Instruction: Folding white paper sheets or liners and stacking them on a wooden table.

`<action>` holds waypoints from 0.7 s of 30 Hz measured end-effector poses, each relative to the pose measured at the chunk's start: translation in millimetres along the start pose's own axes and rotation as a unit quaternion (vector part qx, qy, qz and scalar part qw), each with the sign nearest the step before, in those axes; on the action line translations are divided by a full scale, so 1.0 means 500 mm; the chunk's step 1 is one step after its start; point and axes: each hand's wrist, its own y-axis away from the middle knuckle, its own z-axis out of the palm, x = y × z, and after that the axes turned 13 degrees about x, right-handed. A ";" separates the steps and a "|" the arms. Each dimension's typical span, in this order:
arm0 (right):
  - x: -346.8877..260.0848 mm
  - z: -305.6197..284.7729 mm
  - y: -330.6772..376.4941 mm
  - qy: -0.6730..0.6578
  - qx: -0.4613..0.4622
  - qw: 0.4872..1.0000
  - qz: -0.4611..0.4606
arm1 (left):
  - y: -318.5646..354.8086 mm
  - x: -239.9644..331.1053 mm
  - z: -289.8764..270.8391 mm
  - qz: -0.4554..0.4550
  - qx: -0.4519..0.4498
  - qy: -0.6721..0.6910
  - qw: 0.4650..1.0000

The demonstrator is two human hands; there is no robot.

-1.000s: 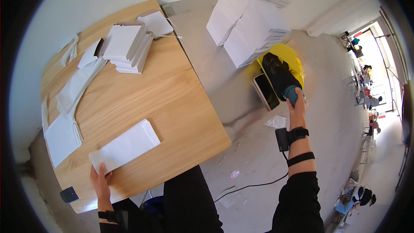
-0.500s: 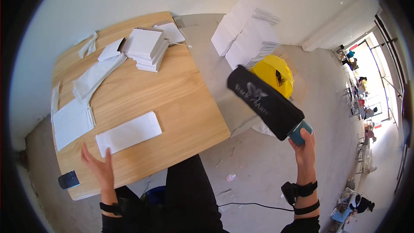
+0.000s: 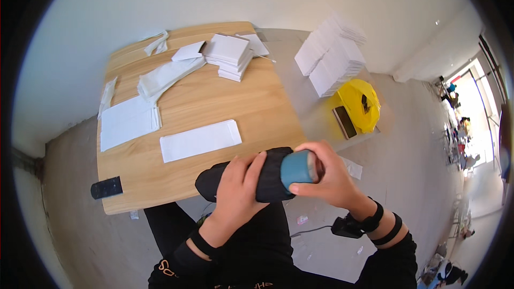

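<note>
My left hand [image 3: 238,184] and my right hand [image 3: 327,176] both grip a black fabric sleeve [image 3: 251,179] with a teal bottle [image 3: 297,168] sticking out of its right end. The right hand wraps the teal end; the left hand clasps the black sleeve's middle. The bundle is held over the near right edge of the wooden table [image 3: 225,96]. A white folded sheet [image 3: 201,140] lies flat on the table just beyond my hands.
On the table are a stack of white folded pieces [image 3: 229,55], loose white sheets [image 3: 128,122] at left, and a small black device [image 3: 106,187] at the near left edge. On the floor stand white stacks [image 3: 332,56], a yellow bag [image 3: 360,104] and a phone-like slab [image 3: 345,122].
My right hand brought the black sleeve and teal bottle from the floor side in front of me. My left hand left the white sheet and took hold of the sleeve.
</note>
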 end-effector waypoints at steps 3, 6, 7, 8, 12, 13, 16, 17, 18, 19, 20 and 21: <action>-0.077 0.044 -0.024 0.049 -0.059 0.996 -0.032 | 0.042 -0.047 -0.030 -0.050 0.040 0.011 0.998; -0.098 0.097 -0.043 0.067 -0.075 0.992 -0.071 | 0.070 -0.093 -0.038 -0.061 0.079 0.012 0.995; -0.105 0.109 -0.048 0.085 -0.094 0.989 -0.072 | 0.077 -0.103 -0.040 -0.070 0.096 0.016 0.993; -0.110 0.118 -0.054 0.083 -0.098 0.989 -0.077 | 0.079 -0.111 -0.040 -0.057 0.109 0.012 0.992; -0.127 0.150 -0.069 0.098 -0.109 0.984 -0.101 | 0.087 -0.132 -0.041 -0.054 0.155 0.017 0.986; -0.130 0.157 -0.072 0.100 -0.106 0.982 -0.118 | 0.091 -0.135 -0.042 -0.069 0.157 0.023 0.985; -0.126 0.180 -0.078 0.102 -0.106 0.980 -0.134 | 0.096 -0.129 -0.045 -0.115 0.177 0.024 0.977; -0.130 0.186 -0.080 0.103 -0.109 0.979 -0.136 | 0.095 -0.124 -0.045 -0.146 0.190 0.019 0.971; -0.132 0.189 -0.083 0.101 -0.109 0.981 -0.126 | 0.080 -0.102 -0.051 -0.147 0.191 0.022 0.970; -0.133 0.192 -0.086 0.100 -0.109 0.982 -0.116 | 0.064 -0.073 -0.062 -0.107 0.235 0.012 0.966; -0.138 0.195 -0.087 0.102 -0.112 0.982 -0.117 | 0.052 -0.051 -0.072 -0.069 0.279 0.000 0.958; -0.144 0.198 -0.087 0.104 -0.107 0.981 -0.123 | 0.043 -0.048 -0.075 -0.072 0.281 0.001 0.957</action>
